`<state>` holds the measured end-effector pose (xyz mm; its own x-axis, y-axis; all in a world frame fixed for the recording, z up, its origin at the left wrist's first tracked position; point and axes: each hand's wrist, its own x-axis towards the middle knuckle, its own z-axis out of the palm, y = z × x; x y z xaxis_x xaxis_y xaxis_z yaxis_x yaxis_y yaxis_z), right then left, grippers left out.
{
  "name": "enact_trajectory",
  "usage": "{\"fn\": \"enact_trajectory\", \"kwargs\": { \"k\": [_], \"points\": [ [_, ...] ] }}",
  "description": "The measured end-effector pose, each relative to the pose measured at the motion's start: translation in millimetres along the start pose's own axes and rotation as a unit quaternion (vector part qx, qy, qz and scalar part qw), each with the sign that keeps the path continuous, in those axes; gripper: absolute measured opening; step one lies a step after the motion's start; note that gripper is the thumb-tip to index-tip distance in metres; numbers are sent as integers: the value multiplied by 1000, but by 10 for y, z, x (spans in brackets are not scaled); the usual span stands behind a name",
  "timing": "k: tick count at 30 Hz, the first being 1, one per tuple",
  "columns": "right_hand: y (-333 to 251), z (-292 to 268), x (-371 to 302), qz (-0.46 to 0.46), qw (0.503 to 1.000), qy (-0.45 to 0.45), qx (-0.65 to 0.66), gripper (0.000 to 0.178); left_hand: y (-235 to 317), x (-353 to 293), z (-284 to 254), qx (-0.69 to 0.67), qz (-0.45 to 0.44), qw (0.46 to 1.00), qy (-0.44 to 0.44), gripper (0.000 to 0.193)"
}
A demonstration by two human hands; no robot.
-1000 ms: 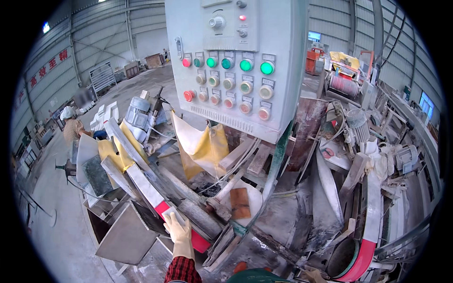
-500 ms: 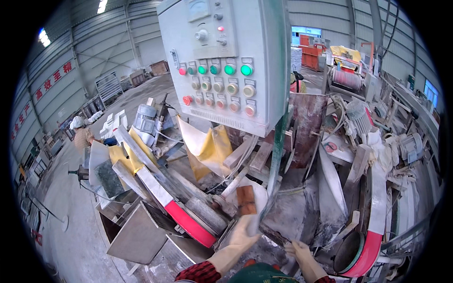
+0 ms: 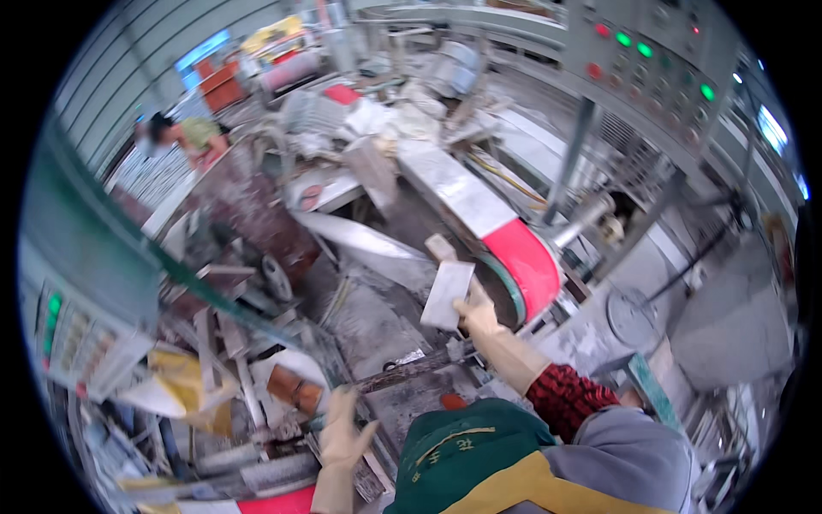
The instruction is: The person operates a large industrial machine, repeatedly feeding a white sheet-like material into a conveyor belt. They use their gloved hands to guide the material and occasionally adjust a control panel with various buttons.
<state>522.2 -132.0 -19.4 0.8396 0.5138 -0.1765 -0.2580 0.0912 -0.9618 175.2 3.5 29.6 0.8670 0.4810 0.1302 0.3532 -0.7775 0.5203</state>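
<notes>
In my right hand (image 3: 484, 321), which wears a pale glove, is a flat white rectangular tile (image 3: 448, 295). My fingers close on its right edge, and the tile is tilted. It hangs in front of the curved red end (image 3: 528, 267) of a belt machine. My left hand (image 3: 342, 435), also gloved, is empty with its fingers apart. It is low down, beside a reddish-brown block (image 3: 294, 390) that lies on a pale surface.
Control boxes with lit buttons stand at the far left (image 3: 86, 334) and upper right (image 3: 651, 68). A green post (image 3: 205, 295) slants across the left side. Beyond it another person (image 3: 193, 141) bends over. A large grey drum-like shape (image 3: 732, 317) is at the right.
My view has swung to the right. My right hand has moved up and right and now holds the white tile. My left hand, near the brown block before, is now open beside it.
</notes>
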Motion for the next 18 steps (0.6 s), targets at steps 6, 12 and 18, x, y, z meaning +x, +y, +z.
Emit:
{"fn": "enact_trajectory", "kwargs": {
  "k": [6,12,18],
  "points": [
    [-157,-933,847,-63,952,296,-39,87,-1360,-1584,-651,233,-410,877,92,80],
    [119,-1244,1557,-33,958,282,32,87,-1300,-2381,-335,321,-498,794,138,86],
    [524,-1284,2262,-77,932,355,-6,84,-971,-2041,-131,333,-503,788,125,74]
  ]
}}
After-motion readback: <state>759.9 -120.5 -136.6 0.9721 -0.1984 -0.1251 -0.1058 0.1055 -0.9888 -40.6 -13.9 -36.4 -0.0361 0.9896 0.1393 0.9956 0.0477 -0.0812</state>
